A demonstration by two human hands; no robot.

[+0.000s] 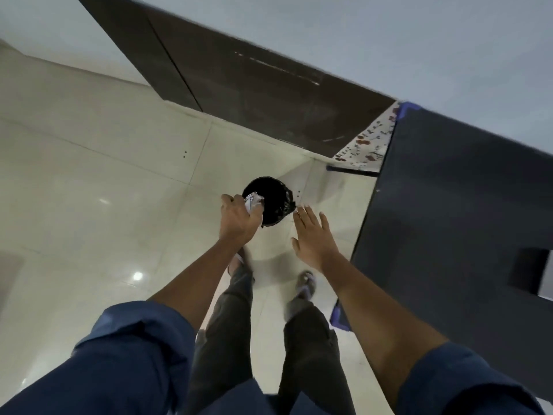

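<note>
A small round bin (pixel 273 202) lined with a black bag stands on the pale tiled floor, in the corner ahead of my feet. My left hand (pixel 238 220) grips a crumpled white wrapper (pixel 253 202) with printed marks, held over the bin's left rim. To the right of the bin my right hand (pixel 314 235) hovers with straight, spread fingers and holds nothing. Both forearms reach forward out of rolled blue sleeves.
A dark brown wooden panel (pixel 254 85) runs along the wall behind the bin. A dark grey cabinet or table (pixel 449 220) stands close on the right, with a flowered cloth (pixel 368 148) at its far end. Glossy floor tiles (pixel 89 175) stretch out to the left.
</note>
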